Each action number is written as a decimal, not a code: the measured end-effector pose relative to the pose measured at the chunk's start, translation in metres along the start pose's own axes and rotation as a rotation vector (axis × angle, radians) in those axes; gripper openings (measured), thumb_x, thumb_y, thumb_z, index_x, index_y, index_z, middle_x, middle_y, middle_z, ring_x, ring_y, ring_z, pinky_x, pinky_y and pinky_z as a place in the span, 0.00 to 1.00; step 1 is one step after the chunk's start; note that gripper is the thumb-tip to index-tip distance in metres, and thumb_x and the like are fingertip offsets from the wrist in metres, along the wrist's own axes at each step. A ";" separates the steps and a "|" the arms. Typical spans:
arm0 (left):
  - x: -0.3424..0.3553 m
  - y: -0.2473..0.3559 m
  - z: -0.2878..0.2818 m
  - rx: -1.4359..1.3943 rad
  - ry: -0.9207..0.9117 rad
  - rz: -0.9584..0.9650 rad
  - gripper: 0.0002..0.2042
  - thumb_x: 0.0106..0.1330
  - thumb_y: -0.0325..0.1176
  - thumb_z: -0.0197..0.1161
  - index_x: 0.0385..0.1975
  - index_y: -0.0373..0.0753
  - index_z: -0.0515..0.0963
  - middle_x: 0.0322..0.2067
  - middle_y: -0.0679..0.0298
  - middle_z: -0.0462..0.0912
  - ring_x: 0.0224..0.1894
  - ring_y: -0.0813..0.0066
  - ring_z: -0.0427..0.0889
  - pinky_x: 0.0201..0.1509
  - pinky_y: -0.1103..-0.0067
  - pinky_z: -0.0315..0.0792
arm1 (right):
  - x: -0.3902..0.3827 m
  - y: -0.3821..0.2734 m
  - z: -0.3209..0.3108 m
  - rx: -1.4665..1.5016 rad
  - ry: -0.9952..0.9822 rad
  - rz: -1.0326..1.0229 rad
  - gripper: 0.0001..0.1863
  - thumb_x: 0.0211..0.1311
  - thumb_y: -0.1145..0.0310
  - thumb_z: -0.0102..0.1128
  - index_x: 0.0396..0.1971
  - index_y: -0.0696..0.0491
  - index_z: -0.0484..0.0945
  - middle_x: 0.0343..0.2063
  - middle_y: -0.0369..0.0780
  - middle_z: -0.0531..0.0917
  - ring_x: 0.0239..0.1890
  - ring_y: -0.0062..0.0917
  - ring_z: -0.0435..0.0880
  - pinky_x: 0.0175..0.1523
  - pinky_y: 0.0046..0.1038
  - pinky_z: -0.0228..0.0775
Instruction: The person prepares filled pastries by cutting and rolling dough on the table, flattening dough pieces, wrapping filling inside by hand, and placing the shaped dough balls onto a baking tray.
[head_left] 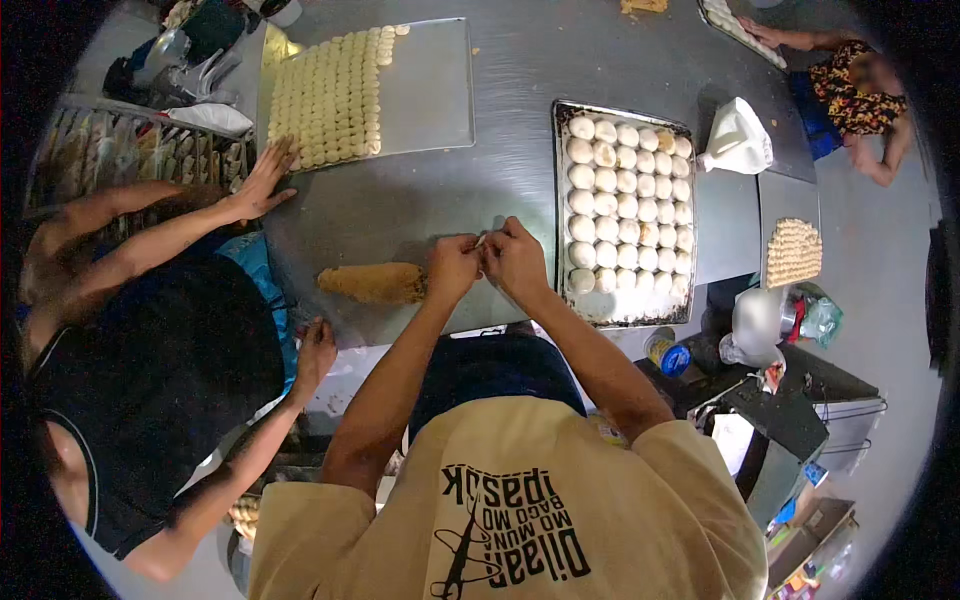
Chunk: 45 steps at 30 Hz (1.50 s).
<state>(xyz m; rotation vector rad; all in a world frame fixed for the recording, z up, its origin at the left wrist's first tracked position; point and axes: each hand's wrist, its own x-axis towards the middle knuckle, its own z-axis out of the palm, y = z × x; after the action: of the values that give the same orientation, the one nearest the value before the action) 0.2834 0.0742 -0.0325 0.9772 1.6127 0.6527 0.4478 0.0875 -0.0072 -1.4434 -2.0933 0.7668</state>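
Close together over the near part of the metal table, my left hand and my right hand pinch a small pale piece of dough between their fingertips. Most of the piece is hidden by the fingers. Just left of my left hand lies a long brown log of filling. To the right of my right hand, a dark-edged baking tray holds rows of round pale buns, a few with brownish patches.
At the far left, a metal sheet carries rows of small dough pieces, touched by a co-worker's hand. A white container and a tray of small pieces are on the right. Another person works at the far right.
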 end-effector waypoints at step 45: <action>-0.035 0.007 -0.009 0.467 0.215 0.687 0.12 0.66 0.22 0.70 0.47 0.39 0.91 0.41 0.54 0.86 0.49 0.51 0.85 0.55 0.60 0.79 | -0.009 0.025 -0.026 0.260 -0.005 -0.089 0.30 0.58 0.75 0.79 0.63 0.53 0.85 0.47 0.46 0.85 0.46 0.46 0.87 0.53 0.41 0.85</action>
<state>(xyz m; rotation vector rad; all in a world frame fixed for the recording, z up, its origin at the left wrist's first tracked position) 0.2795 0.0485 -0.0064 1.9035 1.6418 0.8755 0.4852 0.0908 -0.0061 -1.2027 -1.9621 0.9673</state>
